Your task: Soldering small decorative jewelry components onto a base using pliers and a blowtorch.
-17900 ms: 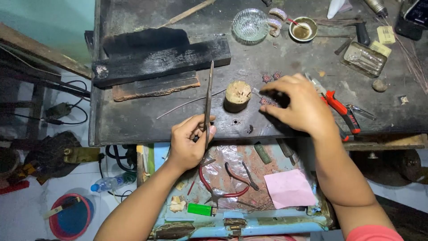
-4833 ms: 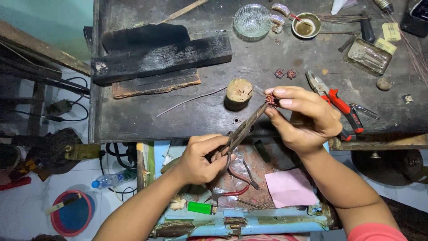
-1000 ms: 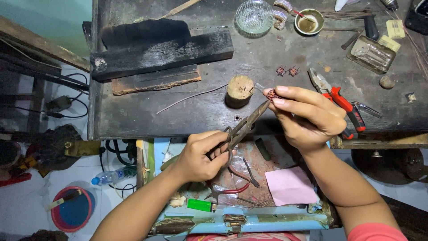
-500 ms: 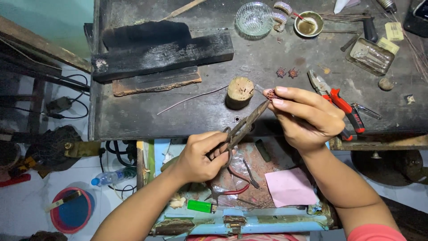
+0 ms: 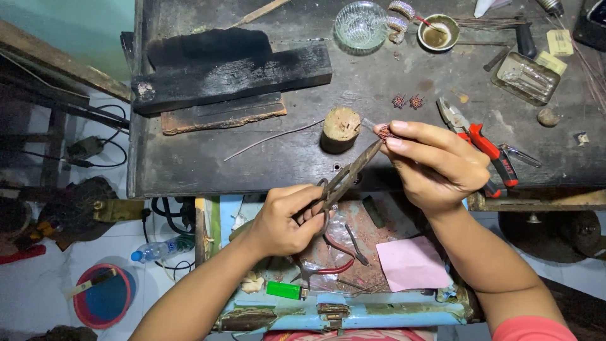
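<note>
Overhanging bench edge (image 5: 252, 189): pliers (image 5: 344, 180), both hands.

two hands are seen, the left (image 5: 284, 221) and the right (image 5: 435, 164). counted on the bench (image 5: 284, 164): two small red ornaments (image 5: 407, 101), one glass bowl (image 5: 360, 25), one wooden stump (image 5: 341, 128), one red-handled pliers (image 5: 483, 145), one charred block (image 5: 233, 76).

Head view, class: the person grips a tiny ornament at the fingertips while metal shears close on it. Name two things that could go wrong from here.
1. The shears in the left hand meet the small ornament right at the right hand fingertips, so a slip might nick a finger.
2. The ornament is pinched over the workbench edge; if dropped, it could fall into the cluttered tray below.
</note>
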